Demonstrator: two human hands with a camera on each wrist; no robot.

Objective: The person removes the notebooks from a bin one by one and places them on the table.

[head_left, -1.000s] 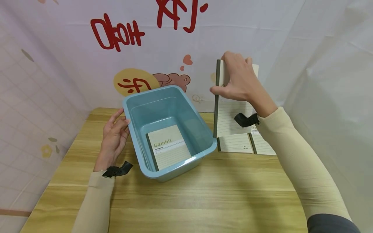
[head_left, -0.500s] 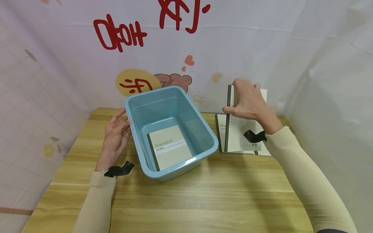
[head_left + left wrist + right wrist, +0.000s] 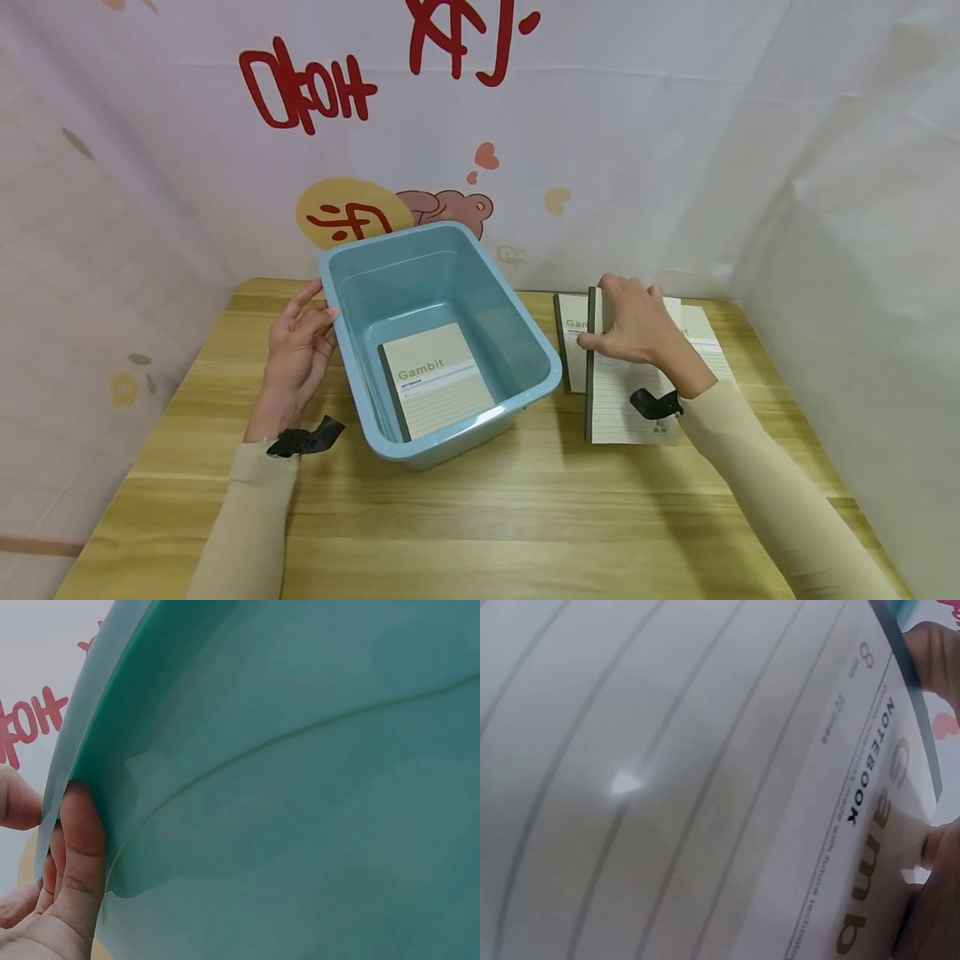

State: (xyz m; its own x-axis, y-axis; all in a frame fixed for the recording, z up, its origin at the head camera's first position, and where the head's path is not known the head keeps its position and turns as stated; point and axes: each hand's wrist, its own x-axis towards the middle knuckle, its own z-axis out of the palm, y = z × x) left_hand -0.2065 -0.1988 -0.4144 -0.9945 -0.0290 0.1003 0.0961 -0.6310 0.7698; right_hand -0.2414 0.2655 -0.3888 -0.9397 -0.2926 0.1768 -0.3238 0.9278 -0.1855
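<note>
A light blue plastic basin (image 3: 405, 275) stands left of the table's middle, tilted towards the front. My left hand (image 3: 298, 354) grips its left rim; in the left wrist view a digit (image 3: 79, 847) lies against the outer wall under the lip. Inside the basin lies a cream Gambit notebook (image 3: 442, 400) with a dark spine. To the right, my right hand (image 3: 637, 323) holds another such notebook (image 3: 626, 408) by its upper part, thumb at the spine. That notebook's lined cover (image 3: 667, 787) fills most of the right wrist view.
Two more Gambit notebooks lie on the table behind the held one: one notebook (image 3: 573, 358) shows at its left, the other notebook (image 3: 701, 325) at its right. The wooden table (image 3: 465, 525) meets a printed white curtain (image 3: 637, 125) at the back.
My right hand has come down and slightly right with the notebook, from in front of the curtain to low over the table's right side. The left hand stays at the basin rim.
</note>
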